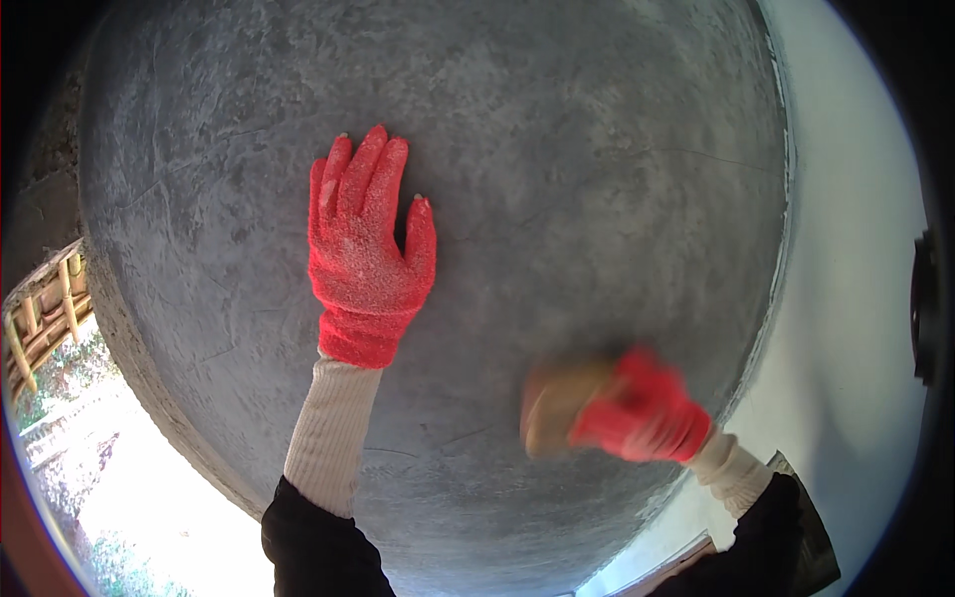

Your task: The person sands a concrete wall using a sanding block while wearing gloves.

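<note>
My left hand (366, 249), in a dusty red glove, lies flat on a wide grey cement-like surface (557, 169), fingers stretched and the thumb a little apart. Lower and to the right, my right hand (647, 413), also in a red glove, is closed on a tan block (565, 403). Motion smears the block and that hand, so I cannot tell the block's exact kind. The block is against or very near the grey surface. Faint cracks and lighter mottling show across the grey.
A white wall (846, 249) meets the grey surface along a rough edge at the right. A dark object (925, 308) sits at the far right. At the left, beyond the surface's edge, are a bamboo lattice (50, 303) and bright outdoor ground (149, 497).
</note>
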A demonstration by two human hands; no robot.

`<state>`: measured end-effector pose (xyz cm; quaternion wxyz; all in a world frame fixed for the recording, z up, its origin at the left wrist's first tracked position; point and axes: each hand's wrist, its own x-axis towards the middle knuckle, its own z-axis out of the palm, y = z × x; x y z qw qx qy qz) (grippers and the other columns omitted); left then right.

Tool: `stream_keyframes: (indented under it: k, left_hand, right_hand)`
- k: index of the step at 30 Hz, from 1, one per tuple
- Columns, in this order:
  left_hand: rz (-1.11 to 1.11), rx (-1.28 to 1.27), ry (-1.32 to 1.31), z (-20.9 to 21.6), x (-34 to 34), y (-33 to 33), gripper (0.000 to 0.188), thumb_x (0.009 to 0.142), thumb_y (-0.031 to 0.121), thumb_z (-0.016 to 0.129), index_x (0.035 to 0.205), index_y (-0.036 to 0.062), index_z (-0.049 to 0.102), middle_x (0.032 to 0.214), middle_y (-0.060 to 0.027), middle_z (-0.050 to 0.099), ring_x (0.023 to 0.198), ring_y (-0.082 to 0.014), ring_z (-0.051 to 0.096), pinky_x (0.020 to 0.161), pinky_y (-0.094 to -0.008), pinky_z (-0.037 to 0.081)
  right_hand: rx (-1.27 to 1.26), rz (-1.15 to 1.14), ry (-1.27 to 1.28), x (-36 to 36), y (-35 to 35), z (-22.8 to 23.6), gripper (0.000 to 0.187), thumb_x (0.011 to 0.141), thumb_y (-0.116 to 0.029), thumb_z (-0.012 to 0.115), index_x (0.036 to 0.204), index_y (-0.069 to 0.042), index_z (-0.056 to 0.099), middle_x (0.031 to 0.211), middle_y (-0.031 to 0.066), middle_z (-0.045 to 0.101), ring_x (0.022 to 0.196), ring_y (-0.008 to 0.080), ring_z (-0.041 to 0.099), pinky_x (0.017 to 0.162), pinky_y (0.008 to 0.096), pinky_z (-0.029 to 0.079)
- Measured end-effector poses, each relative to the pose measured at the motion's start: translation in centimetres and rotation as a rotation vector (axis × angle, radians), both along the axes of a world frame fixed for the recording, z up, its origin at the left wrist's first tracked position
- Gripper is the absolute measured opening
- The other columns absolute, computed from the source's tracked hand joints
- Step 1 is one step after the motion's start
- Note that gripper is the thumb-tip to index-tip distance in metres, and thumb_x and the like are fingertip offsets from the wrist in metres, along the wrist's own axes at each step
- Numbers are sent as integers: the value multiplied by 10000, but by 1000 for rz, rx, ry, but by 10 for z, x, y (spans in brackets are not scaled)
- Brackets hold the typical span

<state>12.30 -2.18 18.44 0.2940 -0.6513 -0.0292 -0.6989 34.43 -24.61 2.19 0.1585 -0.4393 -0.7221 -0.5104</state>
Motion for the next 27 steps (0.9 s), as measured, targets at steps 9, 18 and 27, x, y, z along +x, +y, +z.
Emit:
stream_keyframes:
  k: [9,18,27]
  left_hand:
    - [36,-10,17,-4,-4,-2,481,855,39,660,1333,28,604,1409,-143,582,1355,-397,484,1155,-493,363]
    - [22,3,-4,-5,-7,5,472,849,74,666,1315,27,614,1389,-142,590,1331,-403,495,1148,-513,362]
    - [48,21,11,-4,-13,3,489,838,94,669,1319,28,610,1382,-136,592,1322,-409,499,1146,-534,354]
  right_hand:
    - [719,-121,238,53,-20,136,525,780,-117,729,1293,-87,624,1368,243,529,1199,446,531,1004,491,462]
    - [223,-131,171,-5,-6,46,570,772,-329,799,1289,-174,613,1223,169,598,1141,404,588,974,573,473]
    - [484,-181,163,28,-18,107,593,745,-161,779,1314,-132,614,1334,207,541,1186,424,545,985,475,475]
